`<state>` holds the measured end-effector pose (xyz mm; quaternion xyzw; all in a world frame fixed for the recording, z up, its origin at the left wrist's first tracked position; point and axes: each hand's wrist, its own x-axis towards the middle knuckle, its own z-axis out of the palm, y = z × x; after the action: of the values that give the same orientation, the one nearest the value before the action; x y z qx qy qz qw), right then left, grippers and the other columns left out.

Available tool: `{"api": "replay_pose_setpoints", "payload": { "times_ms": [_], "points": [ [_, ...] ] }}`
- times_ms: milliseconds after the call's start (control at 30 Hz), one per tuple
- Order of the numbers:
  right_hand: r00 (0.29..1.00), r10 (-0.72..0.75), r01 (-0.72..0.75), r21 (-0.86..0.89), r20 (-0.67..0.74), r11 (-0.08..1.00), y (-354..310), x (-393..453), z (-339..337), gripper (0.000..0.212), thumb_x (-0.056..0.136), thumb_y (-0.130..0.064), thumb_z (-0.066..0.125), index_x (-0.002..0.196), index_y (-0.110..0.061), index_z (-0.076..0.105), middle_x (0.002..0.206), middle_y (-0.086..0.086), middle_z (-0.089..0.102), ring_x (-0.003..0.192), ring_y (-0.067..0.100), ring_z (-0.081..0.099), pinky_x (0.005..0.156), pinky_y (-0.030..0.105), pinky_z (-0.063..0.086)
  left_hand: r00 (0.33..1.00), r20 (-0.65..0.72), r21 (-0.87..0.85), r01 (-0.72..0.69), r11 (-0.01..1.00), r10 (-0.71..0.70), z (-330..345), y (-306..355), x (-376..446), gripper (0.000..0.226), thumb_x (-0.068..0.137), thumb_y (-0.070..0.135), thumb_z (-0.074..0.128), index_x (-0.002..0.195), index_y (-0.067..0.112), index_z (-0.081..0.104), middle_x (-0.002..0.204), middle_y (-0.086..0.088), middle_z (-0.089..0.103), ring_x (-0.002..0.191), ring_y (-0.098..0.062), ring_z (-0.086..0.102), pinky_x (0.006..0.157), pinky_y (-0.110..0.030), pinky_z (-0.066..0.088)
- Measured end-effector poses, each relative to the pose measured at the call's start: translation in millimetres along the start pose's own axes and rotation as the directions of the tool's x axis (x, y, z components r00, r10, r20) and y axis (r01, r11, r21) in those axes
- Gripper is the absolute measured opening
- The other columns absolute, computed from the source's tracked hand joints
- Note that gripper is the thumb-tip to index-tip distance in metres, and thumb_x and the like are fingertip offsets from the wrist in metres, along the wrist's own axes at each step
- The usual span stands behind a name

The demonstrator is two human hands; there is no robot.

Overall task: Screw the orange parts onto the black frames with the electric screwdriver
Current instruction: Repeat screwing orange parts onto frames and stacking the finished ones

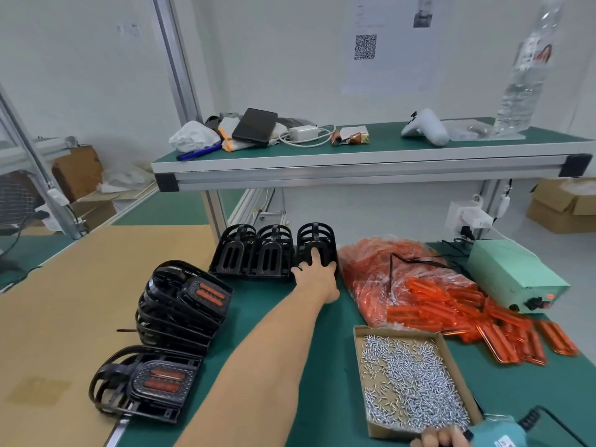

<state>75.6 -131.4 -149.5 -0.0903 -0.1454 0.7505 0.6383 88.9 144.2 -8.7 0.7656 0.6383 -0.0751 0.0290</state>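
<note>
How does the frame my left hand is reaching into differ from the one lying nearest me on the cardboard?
The far frame stands upright at the right end of a row; the near frame lies flat on the cardboard sheet. The far frame shows no orange parts; the near frame has two orange inserts. The left hand has its fingers on the far frame; nothing touches the near one. Both are black, caged frames.

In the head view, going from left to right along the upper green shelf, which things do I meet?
White bag → black phone → white charger → snack wrappers → white controller → water bottle.
</note>
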Motion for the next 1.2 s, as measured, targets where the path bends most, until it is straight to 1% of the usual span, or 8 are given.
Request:
{"api": "replay_pose_setpoints", "payload": {
  "times_ms": [100,300,500,533,600,767,933,1200],
  "points": [
    [0.997,-0.006,0.005,0.021,0.077,1.000,-17,-49,-86,0.070,0.114,-0.035,0.008,0.116,-0.007,0.072,0.116,0.029,0.066,0.098,0.033,0.067,0.089,0.047,0.044,0.994,-0.111,-0.042,-0.025,0.999,0.021,4,-2,0,0.060,0.093,0.035,0.063,0.149,0.027,0.042,0.164,-0.020,0.006,0.131,-0.051,0.041,0.112,-0.056,0.034],
    [0.965,-0.156,0.156,0.021,0.213,0.988,-152,-20,-19,0.059,0.112,-0.030,0.006,0.149,0.000,0.040,0.152,0.026,0.042,0.136,0.036,0.044,0.113,0.043,0.022,0.905,-0.424,-0.256,-0.157,0.954,0.035,-4,-13,-17,0.055,0.097,0.036,0.061,0.148,0.027,0.043,0.162,-0.021,0.017,0.115,-0.049,0.051,0.104,-0.053,0.044],
    [0.978,-0.152,0.144,-0.064,-0.140,0.987,-172,-21,-9,0.064,0.113,-0.029,0.008,0.129,0.002,0.061,0.130,0.029,0.060,0.113,0.037,0.061,0.098,0.048,0.041,0.777,-0.589,-0.732,-0.395,0.555,-0.223,-6,-27,-92,0.036,0.105,0.034,0.054,0.141,0.034,0.054,0.156,-0.005,0.032,0.139,-0.026,0.042,0.112,-0.036,0.040],
    [0.982,-0.116,0.122,0.032,-0.149,0.992,-156,-21,-16,0.063,0.113,-0.028,0.017,0.106,-0.002,0.073,0.107,0.026,0.068,0.090,0.033,0.068,0.081,0.047,0.052,0.775,-0.564,-0.794,-0.414,0.446,-0.285,-4,-29,-114,0.033,0.105,0.035,0.053,0.138,0.042,0.053,0.150,0.004,0.040,0.135,-0.018,0.047,0.109,-0.031,0.042],
    [0.915,-0.262,0.224,-0.153,-0.306,0.962,-149,-33,-15,0.048,0.100,-0.026,0.044,0.062,-0.013,0.070,0.068,0.009,0.061,0.050,0.015,0.056,0.044,0.032,0.049,0.807,-0.453,-0.891,-0.411,0.192,-0.379,4,-33,-160,0.029,0.103,0.044,0.052,0.129,0.056,0.051,0.132,0.017,0.056,0.116,-0.005,0.061,0.099,-0.023,0.049],
    [0.800,-0.328,0.298,-0.141,-0.503,0.944,-146,-39,4,0.058,0.107,-0.031,0.040,0.055,-0.019,0.063,0.062,0.001,0.054,0.044,0.007,0.047,0.038,0.021,0.041,0.894,-0.103,-0.908,-0.263,-0.326,-0.437,65,-34,-259,0.026,0.098,0.043,0.063,0.123,0.046,0.057,0.125,0.001,0.070,0.115,-0.024,0.070,0.098,-0.044,0.056],
    [0.792,-0.384,0.338,-0.183,-0.475,0.923,-139,-40,21,0.053,0.107,-0.028,0.041,0.060,-0.018,0.062,0.066,0.001,0.054,0.048,0.006,0.047,0.042,0.020,0.042,0.925,0.142,-0.804,-0.100,-0.586,-0.352,93,-24,-305,0.026,0.103,0.016,0.058,0.111,0.041,0.065,0.120,-0.009,0.073,0.109,-0.043,0.070,0.096,-0.054,0.056],
    [0.825,-0.342,0.305,-0.154,-0.449,0.940,-141,-59,26,0.040,0.105,-0.025,0.048,0.069,-0.015,0.060,0.071,0.003,0.056,0.053,0.008,0.049,0.046,0.020,0.046,0.880,0.444,-0.464,0.065,-0.883,-0.168,95,-24,-318,0.042,0.105,0.052,0.044,0.119,0.020,0.068,0.112,-0.021,0.075,0.112,-0.040,0.067,0.089,-0.051,0.052]
  ]
}}
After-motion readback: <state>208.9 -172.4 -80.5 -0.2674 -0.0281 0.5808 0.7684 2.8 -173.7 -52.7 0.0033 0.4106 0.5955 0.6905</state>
